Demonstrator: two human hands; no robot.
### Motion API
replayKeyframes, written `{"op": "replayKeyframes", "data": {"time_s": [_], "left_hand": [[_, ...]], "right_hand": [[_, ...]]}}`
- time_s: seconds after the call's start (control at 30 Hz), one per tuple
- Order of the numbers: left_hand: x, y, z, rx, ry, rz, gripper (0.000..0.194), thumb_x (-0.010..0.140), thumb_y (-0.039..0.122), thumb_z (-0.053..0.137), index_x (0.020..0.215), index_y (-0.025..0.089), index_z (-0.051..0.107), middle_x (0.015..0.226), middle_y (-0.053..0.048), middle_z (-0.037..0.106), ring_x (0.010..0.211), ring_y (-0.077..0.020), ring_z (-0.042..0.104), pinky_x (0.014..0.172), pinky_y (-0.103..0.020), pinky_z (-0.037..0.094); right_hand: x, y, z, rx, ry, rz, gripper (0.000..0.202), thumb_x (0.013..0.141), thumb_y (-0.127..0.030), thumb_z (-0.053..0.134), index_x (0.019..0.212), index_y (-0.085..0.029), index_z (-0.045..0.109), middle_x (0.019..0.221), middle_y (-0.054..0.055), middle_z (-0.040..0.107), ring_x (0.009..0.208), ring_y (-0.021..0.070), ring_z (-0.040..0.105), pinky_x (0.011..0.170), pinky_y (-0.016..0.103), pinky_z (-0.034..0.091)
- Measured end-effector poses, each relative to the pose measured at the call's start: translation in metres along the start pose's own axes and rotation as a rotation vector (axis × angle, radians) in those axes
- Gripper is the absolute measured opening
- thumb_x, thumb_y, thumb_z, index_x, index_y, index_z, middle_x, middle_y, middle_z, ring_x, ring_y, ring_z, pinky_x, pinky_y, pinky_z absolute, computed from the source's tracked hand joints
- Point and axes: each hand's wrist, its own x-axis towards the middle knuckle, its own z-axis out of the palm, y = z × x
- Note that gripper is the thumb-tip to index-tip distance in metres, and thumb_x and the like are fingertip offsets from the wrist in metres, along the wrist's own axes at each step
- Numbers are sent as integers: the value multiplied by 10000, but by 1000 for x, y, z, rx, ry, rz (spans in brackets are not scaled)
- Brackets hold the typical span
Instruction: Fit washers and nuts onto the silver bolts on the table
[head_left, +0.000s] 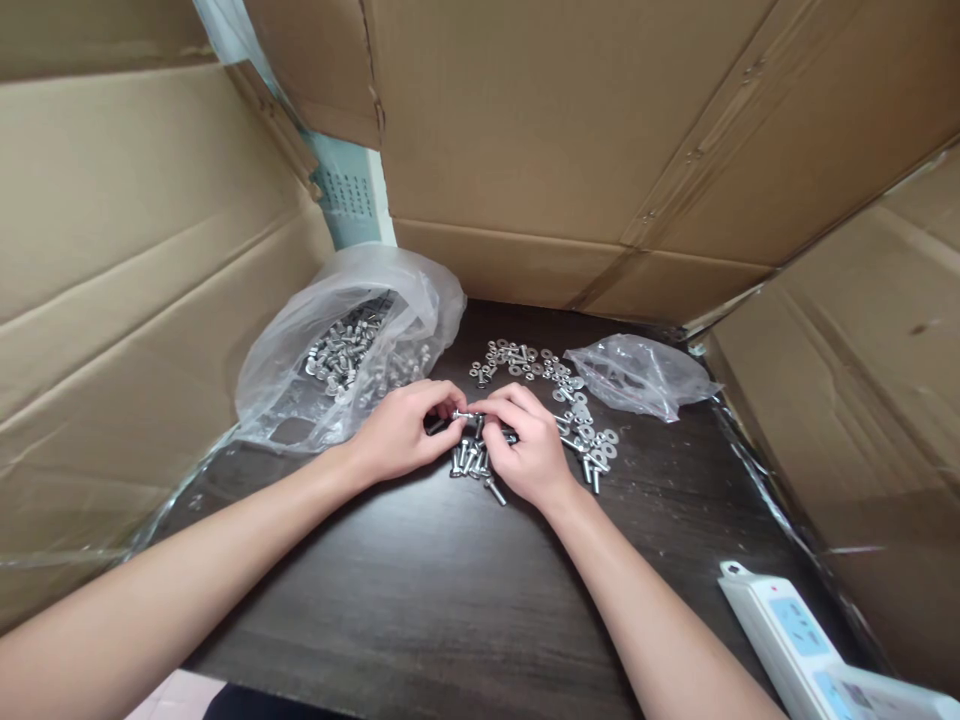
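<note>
Between both hands a small metal bolt lies nearly level. My left hand pinches its left end between thumb and fingertips. The fingertips of my right hand meet its right end, and that hand is closed. Just below them a heap of loose bolts lies on the dark table, partly hidden by my right hand. Nuts and flat washers are scattered beyond and to the right of my right hand, with several bolts among them.
An open clear plastic bag full of bolts stands at the back left. A flatter clear bag lies at the back right. Cardboard walls enclose the table. A white power strip sits at the front right.
</note>
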Motion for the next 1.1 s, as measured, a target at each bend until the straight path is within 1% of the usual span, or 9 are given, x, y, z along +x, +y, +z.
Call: {"op": "replayKeyframes", "data": {"time_s": [0.2, 0.43, 0.63, 0.9, 1.1], "left_hand": [[0, -1, 1, -1, 2, 5, 80, 877, 201, 625, 950, 187, 654, 835, -7, 681, 775, -165, 630, 746, -287, 500], [0, -1, 1, -14, 13, 20, 65, 909, 217, 607, 951, 184, 645, 841, -11, 672, 776, -161, 619, 747, -287, 495], [-1, 0, 2, 31, 27, 56, 75, 936, 209, 579, 976, 177, 635, 870, -29, 674, 816, -179, 628, 764, -301, 498], [-1, -3, -2, 100, 24, 118, 90, 948, 215, 606, 1021, 185, 650, 889, -29, 704, 848, -191, 656, 772, -303, 508], [0, -2, -2, 209, -41, 173, 125, 979, 258, 574, 1060, 189, 639, 936, -47, 723, 854, -208, 661, 760, -314, 505]], "right_hand": [[0, -1, 0, 28, 2, -6, 288, 895, -76, 514, 957, -214, 758, 877, 50, 650, 845, 199, 626, 781, 359, 537], [1, -3, -2, 32, -25, 5, 149, 916, -180, 584, 976, -216, 716, 904, 53, 665, 871, 211, 633, 803, 373, 534], [2, -3, 0, 6, -24, 4, 108, 932, -199, 594, 959, -222, 696, 886, 51, 658, 856, 216, 618, 795, 380, 515], [3, -2, 2, -108, -108, 24, 123, 970, -207, 548, 959, -202, 670, 882, 48, 671, 856, 220, 573, 779, 378, 431], [3, -1, 2, -192, -110, 2, 116, 949, -194, 523, 882, -192, 617, 844, 37, 636, 836, 214, 546, 761, 368, 367]]}}
